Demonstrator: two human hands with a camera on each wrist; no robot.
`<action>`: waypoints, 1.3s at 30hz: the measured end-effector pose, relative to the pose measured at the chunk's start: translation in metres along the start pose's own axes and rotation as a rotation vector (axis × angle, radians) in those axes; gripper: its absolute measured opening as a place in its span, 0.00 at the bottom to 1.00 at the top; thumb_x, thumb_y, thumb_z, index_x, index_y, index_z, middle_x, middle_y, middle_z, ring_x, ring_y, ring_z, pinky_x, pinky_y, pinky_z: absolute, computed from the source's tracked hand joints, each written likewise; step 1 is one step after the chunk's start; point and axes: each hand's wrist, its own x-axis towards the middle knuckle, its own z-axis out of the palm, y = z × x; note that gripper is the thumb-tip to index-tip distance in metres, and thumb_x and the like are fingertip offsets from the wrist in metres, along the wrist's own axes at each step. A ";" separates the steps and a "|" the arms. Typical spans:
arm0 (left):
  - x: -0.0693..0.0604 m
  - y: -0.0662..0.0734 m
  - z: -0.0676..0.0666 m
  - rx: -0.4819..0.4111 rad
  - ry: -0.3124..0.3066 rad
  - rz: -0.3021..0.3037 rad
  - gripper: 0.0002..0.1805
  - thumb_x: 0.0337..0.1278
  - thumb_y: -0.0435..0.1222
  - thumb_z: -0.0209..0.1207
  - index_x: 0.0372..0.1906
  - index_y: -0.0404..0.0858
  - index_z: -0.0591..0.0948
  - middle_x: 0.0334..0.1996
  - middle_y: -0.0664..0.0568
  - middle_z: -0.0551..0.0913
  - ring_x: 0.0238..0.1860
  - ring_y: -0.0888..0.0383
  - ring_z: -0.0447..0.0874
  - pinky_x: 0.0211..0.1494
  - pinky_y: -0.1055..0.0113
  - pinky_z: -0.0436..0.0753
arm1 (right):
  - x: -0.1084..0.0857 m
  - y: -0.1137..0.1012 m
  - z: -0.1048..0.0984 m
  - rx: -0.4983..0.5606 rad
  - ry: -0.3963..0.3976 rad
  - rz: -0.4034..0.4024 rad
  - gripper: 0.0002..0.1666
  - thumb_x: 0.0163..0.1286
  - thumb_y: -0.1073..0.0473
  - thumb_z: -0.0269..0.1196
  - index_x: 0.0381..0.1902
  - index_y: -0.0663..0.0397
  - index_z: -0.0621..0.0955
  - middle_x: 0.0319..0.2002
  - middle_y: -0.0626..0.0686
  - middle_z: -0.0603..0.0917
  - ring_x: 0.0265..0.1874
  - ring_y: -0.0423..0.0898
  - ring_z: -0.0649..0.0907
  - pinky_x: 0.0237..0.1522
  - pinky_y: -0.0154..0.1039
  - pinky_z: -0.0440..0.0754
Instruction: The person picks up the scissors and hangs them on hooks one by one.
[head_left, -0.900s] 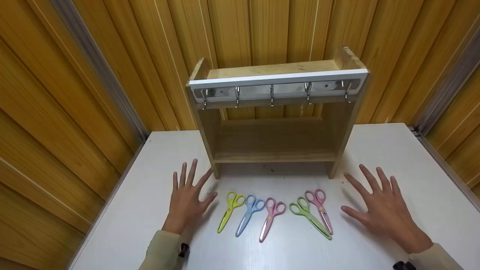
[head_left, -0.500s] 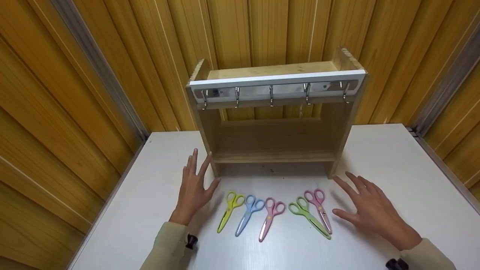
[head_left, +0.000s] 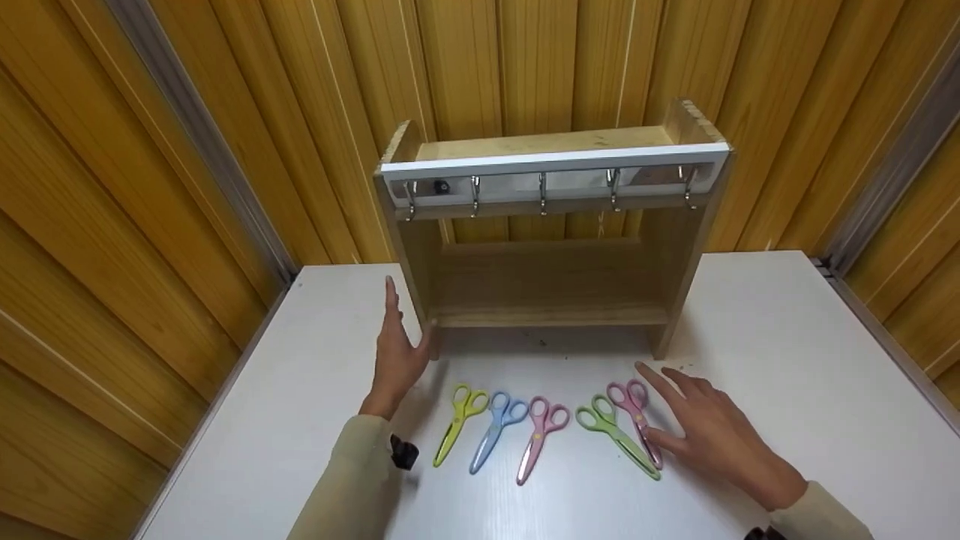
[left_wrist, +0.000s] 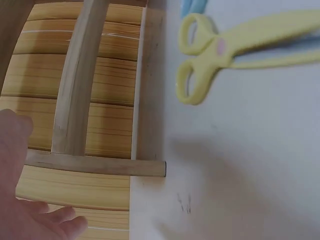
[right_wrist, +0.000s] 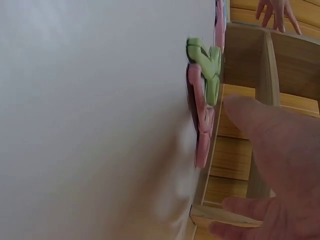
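My left hand (head_left: 397,358), fingers straight, stands beside the left leg of the wooden rack (head_left: 551,315); whether it touches the wood I cannot tell. The yellow scissors (head_left: 452,427) lie just right of it, then blue scissors (head_left: 495,435) and pink scissors (head_left: 537,442). My right hand (head_left: 716,431) hovers with spread fingers over the right-hand pink scissors (head_left: 643,424), partly covering them, and holds nothing. Green scissors (head_left: 622,439) lie against that pink pair, as the right wrist view also shows. In the left wrist view the yellow scissors (left_wrist: 215,55) lie apart from my left hand (left_wrist: 25,185).
The rack's white front rail (head_left: 555,157) carries several metal hooks (head_left: 543,193). Behind the white table (head_left: 315,337) stands a wood-patterned wall (head_left: 540,67), with more panels at both sides. Small dark specks dot the table under the rack.
My left hand has moved up and right to the rack's left leg and turned edge-on. My right hand has moved left, from beside the scissors to over the right-hand pink pair.
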 end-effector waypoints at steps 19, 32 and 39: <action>0.013 0.003 0.010 -0.139 -0.052 -0.117 0.32 0.77 0.37 0.55 0.80 0.38 0.60 0.73 0.40 0.71 0.68 0.44 0.75 0.67 0.49 0.77 | 0.000 -0.025 0.011 -0.020 -0.069 0.012 0.40 0.62 0.43 0.74 0.69 0.52 0.78 0.38 0.53 0.79 0.33 0.46 0.76 0.35 0.47 0.77; 0.016 0.007 0.014 -0.117 -0.052 -0.103 0.29 0.77 0.34 0.52 0.77 0.34 0.64 0.67 0.37 0.77 0.64 0.45 0.80 0.63 0.51 0.81 | -0.006 -0.018 0.009 -0.009 0.011 -0.049 0.29 0.59 0.53 0.76 0.58 0.54 0.84 0.33 0.50 0.78 0.29 0.46 0.76 0.28 0.44 0.74; 0.017 0.011 0.015 -0.104 -0.051 -0.108 0.28 0.76 0.33 0.52 0.76 0.32 0.65 0.66 0.36 0.78 0.63 0.44 0.81 0.63 0.50 0.81 | -0.012 -0.007 0.004 -0.005 -0.003 -0.013 0.24 0.57 0.57 0.77 0.52 0.56 0.85 0.31 0.49 0.77 0.28 0.46 0.76 0.26 0.43 0.72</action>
